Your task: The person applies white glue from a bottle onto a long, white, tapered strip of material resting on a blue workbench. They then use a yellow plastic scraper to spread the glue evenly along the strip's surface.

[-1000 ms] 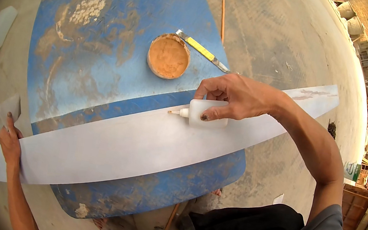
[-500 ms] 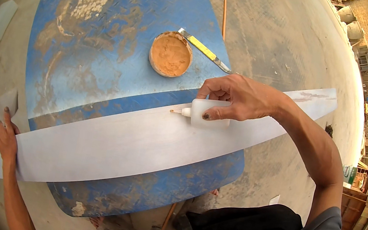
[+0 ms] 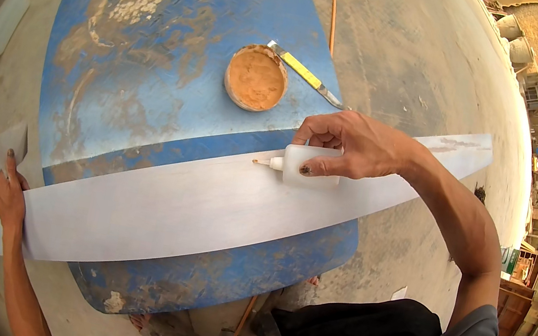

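A long white board (image 3: 168, 211) lies across the blue work surface, its far right end bearing a brownish smear. My right hand (image 3: 359, 148) is closed round a white squeeze bottle (image 3: 313, 165) held on its side over the board. The bottle's narrow nozzle points left, with a brownish tip close to the board's far edge; I cannot tell whether it touches. At the left end, my left hand (image 3: 10, 194) rests by the board's far edge, closed on a small whitish sheet (image 3: 10, 142) whose material I cannot make out.
On the blue surface (image 3: 158, 62), stained with dried filler, stand a round tub of orange-brown paste (image 3: 256, 79) and a yellow-handled scraper (image 3: 304, 70). A translucent plastic container (image 3: 4, 24) lies on the floor at left. A thin wooden stick (image 3: 332, 14) lies beyond the surface.
The view has shifted slightly. Both hands keep their grips, and the bottle stays at nearly the same spot over the board.
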`<action>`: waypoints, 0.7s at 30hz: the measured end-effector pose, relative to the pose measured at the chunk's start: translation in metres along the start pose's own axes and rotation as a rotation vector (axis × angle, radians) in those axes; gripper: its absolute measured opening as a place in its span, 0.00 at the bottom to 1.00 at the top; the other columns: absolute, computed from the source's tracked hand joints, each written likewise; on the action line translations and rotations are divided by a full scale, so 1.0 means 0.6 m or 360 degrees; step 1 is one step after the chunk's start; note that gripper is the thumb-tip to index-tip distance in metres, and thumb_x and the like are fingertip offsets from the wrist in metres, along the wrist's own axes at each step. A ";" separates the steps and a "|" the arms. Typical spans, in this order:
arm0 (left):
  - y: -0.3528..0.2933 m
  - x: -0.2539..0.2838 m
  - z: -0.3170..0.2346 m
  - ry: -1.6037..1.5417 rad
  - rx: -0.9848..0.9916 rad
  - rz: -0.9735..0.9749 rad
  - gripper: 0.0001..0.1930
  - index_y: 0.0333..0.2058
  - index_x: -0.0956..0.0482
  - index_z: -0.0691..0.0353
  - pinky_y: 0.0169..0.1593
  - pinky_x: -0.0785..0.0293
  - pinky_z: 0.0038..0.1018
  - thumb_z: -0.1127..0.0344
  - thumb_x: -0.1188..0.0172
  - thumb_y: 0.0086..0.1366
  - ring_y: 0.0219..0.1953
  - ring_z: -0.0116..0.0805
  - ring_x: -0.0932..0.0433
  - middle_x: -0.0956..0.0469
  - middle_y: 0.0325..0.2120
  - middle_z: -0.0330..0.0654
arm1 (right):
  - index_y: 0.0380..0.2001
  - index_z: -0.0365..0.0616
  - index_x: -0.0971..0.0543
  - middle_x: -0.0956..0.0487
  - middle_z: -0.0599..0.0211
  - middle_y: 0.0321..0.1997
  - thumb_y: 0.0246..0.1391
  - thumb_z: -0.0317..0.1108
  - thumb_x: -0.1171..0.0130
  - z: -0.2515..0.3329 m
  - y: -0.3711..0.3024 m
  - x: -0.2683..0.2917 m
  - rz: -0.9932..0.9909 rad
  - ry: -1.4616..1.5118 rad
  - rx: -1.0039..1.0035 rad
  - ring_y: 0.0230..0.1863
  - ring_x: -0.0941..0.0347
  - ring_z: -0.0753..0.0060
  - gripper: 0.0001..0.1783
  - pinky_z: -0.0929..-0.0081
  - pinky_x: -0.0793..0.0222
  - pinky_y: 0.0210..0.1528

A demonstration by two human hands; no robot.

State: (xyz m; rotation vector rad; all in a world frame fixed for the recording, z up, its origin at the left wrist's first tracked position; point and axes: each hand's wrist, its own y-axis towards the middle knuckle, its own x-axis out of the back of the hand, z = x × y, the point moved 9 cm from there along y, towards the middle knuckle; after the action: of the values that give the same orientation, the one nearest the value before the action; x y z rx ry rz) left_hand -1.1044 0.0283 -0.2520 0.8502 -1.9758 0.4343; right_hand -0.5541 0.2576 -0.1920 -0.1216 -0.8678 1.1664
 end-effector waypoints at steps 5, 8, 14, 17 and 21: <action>-0.002 0.004 -0.003 0.0019 -0.0025 -0.0059 0.42 0.13 0.33 0.67 0.32 0.33 0.38 0.33 0.56 0.75 0.18 0.38 0.32 0.33 0.11 0.43 | 0.44 0.44 0.15 0.16 0.65 0.32 0.54 0.48 0.33 0.004 -0.008 0.005 -0.0028 -0.0019 0.0005 0.34 0.22 0.69 0.21 0.69 0.29 0.40; 0.003 0.000 0.012 0.0014 -0.0005 -0.0046 0.43 0.13 0.33 0.68 0.32 0.32 0.38 0.33 0.56 0.75 0.18 0.38 0.31 0.33 0.11 0.43 | 0.45 0.44 0.15 0.16 0.65 0.32 0.55 0.48 0.34 0.002 -0.008 0.004 -0.0020 -0.0008 -0.0029 0.34 0.23 0.70 0.21 0.69 0.29 0.40; 0.004 0.000 0.013 0.0020 -0.0010 -0.0043 0.43 0.13 0.33 0.68 0.32 0.33 0.38 0.33 0.56 0.75 0.18 0.38 0.31 0.33 0.11 0.43 | 0.44 0.44 0.15 0.16 0.66 0.32 0.54 0.47 0.34 0.000 -0.005 0.002 -0.0055 -0.0013 0.0016 0.34 0.23 0.69 0.21 0.69 0.30 0.38; 0.003 0.000 0.006 0.0009 -0.0028 -0.0050 0.42 0.13 0.34 0.68 0.32 0.33 0.38 0.33 0.56 0.75 0.18 0.38 0.32 0.33 0.11 0.43 | 0.44 0.43 0.15 0.17 0.66 0.32 0.54 0.48 0.34 -0.003 -0.005 0.003 -0.0057 0.0005 0.0009 0.34 0.23 0.69 0.21 0.68 0.30 0.38; 0.003 0.001 0.012 0.0006 -0.0009 -0.0038 0.42 0.14 0.34 0.68 0.32 0.33 0.38 0.33 0.56 0.75 0.18 0.37 0.32 0.34 0.12 0.43 | 0.46 0.45 0.16 0.15 0.66 0.39 0.54 0.47 0.32 -0.008 -0.004 0.001 0.0011 0.0018 -0.0087 0.41 0.20 0.69 0.21 0.66 0.26 0.50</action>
State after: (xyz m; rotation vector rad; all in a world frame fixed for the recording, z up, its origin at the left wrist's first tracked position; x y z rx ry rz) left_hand -1.1103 0.0253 -0.2550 0.8678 -1.9609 0.4158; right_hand -0.5494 0.2586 -0.1936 -0.1760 -0.8902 1.1475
